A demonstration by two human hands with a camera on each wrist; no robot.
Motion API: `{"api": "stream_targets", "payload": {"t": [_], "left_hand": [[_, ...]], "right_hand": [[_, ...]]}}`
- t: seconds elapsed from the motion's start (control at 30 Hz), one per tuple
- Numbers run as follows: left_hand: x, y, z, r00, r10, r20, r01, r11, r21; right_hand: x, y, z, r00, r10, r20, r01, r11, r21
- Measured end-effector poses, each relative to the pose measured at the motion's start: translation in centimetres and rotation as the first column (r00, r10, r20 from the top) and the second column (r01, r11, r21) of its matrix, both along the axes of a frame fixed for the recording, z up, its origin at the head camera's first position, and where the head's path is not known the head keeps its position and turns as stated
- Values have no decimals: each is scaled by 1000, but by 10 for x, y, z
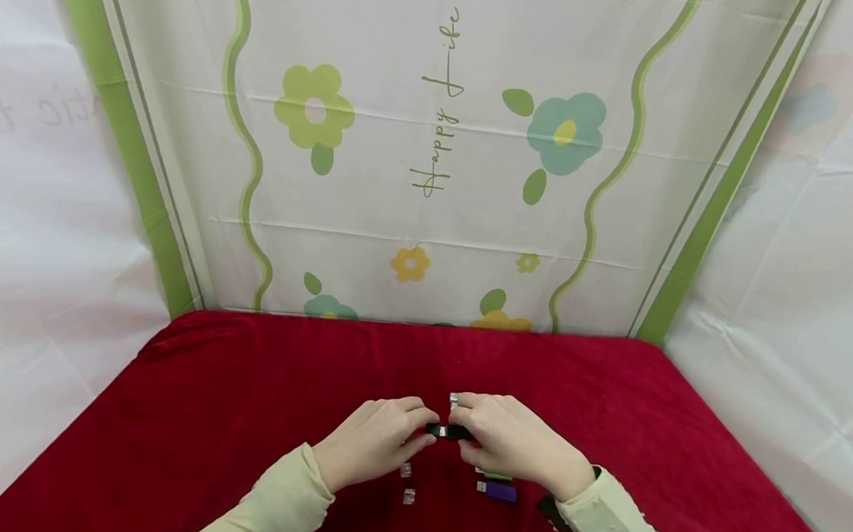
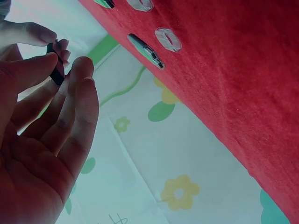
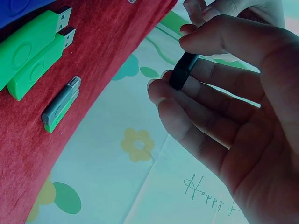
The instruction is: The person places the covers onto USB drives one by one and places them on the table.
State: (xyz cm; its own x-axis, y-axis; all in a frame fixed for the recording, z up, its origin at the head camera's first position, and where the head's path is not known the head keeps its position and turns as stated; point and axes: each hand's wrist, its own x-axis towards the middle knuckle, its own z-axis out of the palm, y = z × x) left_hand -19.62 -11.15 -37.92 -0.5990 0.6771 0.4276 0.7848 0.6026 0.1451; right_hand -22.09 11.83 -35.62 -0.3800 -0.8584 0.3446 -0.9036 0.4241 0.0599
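Between our left hand (image 1: 377, 436) and right hand (image 1: 512, 441), we are pinching a black USB drive (image 1: 443, 431) by its two ends.

Green lettering (image 1: 449, 90) reading "Happy Life" runs upward on the white back curtain (image 1: 372, 187). A yellow-green flower (image 1: 314, 108) lies left of the lettering, a teal flower (image 1: 565, 132) with a yellow centre to its right, and an orange flower (image 1: 410, 263) below it. Wavy green lines (image 1: 246, 22) flank the lettering on both sides; beyond these, green bands (image 1: 111, 116) and white side sheets (image 1: 23, 226) stand farther out from it. Well beneath the lettering spreads a red cloth (image 1: 276, 363).
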Motion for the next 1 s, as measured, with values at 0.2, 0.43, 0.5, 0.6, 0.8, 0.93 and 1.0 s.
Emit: {"api": "stream_targets", "payload": {"t": [0.2, 0.43, 0.5, 0.6, 0.8, 0.93, 1.0], "left_hand": [[0, 0, 0, 1000, -6, -16, 6, 1000, 22], [1, 0, 0, 999, 0, -41, 1, 1000, 24], [2, 1, 0, 999, -4, -47, 5, 1000, 27], [3, 1, 1, 998, -10, -56, 12, 999, 30], [3, 2, 1, 997, 40, -66, -39, 999, 16], [3, 2, 2, 993, 88, -73, -87, 996, 8], [3, 2, 3, 992, 94, -82, -93, 996, 9]], "right_hand": [[0, 1, 1, 999, -11, -31, 10, 1000, -18], [0, 0, 0, 1000, -3, -10, 3, 1000, -26], [0, 0, 0, 1000, 3, -6, -3, 1000, -30], [0, -1, 0, 1000, 15, -3, -15, 999, -35], [2, -1, 1, 1000, 10, -10, -11, 999, -34], [3, -2, 3, 1000, 0, -27, -1, 1000, -26], [4, -1, 3, 999, -1, -32, 0, 1000, -22]]}}
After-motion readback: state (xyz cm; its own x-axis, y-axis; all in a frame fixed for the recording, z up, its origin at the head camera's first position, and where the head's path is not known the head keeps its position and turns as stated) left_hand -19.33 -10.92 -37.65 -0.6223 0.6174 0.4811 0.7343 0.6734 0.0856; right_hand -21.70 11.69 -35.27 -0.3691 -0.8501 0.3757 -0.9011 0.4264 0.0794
